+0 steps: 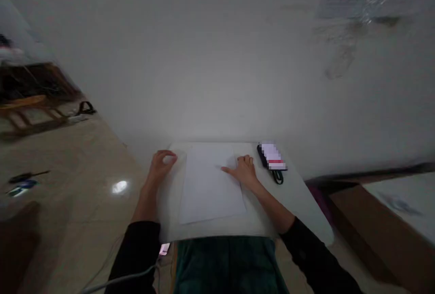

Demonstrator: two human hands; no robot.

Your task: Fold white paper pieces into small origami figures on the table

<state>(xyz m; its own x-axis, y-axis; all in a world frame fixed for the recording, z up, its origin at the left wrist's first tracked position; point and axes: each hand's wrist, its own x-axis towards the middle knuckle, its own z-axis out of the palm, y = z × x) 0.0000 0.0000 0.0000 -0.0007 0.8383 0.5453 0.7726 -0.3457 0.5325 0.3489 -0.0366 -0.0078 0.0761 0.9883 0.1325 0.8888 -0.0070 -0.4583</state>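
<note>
A blank white sheet of paper (210, 185) lies on the small white table (288, 208). My left hand (159, 165) is at the table's left edge, apart from the sheet. Its thumb and forefinger curve into a loop with the tips together; whether anything small is between them cannot be made out. Over the sheet's right edge, my right hand (244, 169) rests with fingers spread, the thumb stretched inward across the paper.
Behind my right hand sits a device with a lit, blurred screen (273, 156) and a black cable loop (277, 177). A wall (217, 67) rises behind the table. A cardboard box (380, 226) stands at right; a wooden stool (27, 108) is far left.
</note>
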